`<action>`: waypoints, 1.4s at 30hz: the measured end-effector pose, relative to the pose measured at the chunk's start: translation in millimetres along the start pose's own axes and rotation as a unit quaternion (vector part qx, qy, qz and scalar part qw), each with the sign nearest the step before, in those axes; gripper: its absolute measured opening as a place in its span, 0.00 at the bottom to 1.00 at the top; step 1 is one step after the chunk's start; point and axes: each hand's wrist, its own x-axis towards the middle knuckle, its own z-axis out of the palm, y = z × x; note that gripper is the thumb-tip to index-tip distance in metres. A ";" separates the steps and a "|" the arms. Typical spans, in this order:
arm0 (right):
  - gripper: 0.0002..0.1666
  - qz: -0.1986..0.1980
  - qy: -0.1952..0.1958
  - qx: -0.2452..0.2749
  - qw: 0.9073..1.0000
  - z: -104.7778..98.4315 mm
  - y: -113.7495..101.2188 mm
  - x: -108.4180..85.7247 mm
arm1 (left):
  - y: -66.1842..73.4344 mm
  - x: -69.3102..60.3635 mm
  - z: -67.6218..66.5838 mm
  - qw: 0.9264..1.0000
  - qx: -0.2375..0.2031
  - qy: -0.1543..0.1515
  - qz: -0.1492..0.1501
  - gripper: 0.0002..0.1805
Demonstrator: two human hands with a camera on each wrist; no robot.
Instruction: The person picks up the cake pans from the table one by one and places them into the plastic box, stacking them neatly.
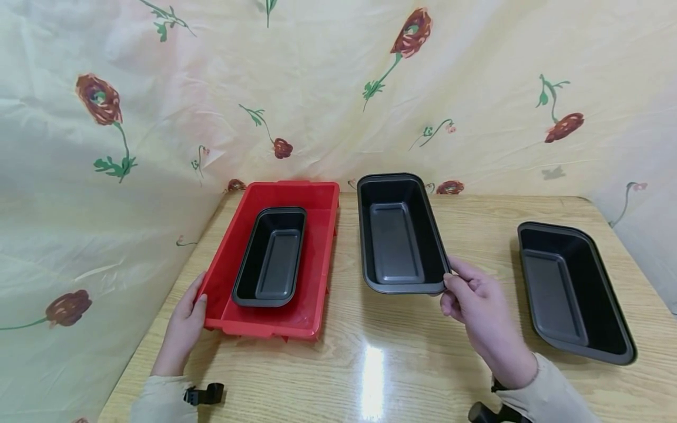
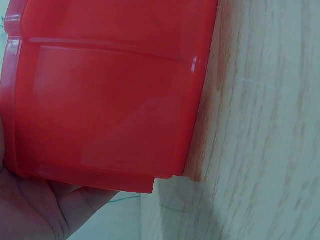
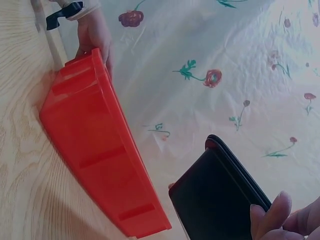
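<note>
My left hand [image 1: 182, 323] grips the near left corner of a red plastic tray [image 1: 312, 288], thumb over its rim. Inside that tray sits a black loaf pan [image 1: 277, 264]. To the tray's right, a second black loaf pan [image 1: 394, 241] is held off the table; my right hand [image 1: 483, 320] pinches its near right corner, thumb on the rim. The left wrist view shows the tray's outer wall [image 2: 105, 110] with the left hand [image 2: 35, 210] at its edge. In the right wrist view, the held pan's dark outside [image 3: 215, 190] is beside the fingers [image 3: 275, 215].
A third black loaf pan [image 1: 557, 299] stands on the wooden table [image 1: 296, 382] at the right, beyond my right hand. Flowered cloth [image 1: 317, 88] hangs behind the table and along its left side. Each wrist wears a black strap mount [image 1: 203, 395].
</note>
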 end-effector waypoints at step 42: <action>0.25 0.029 -0.025 0.008 0.999 43.0 -0.3 10.6 | -0.3 -0.9 0.1 1.000 -0.002 0.004 0.004 0.30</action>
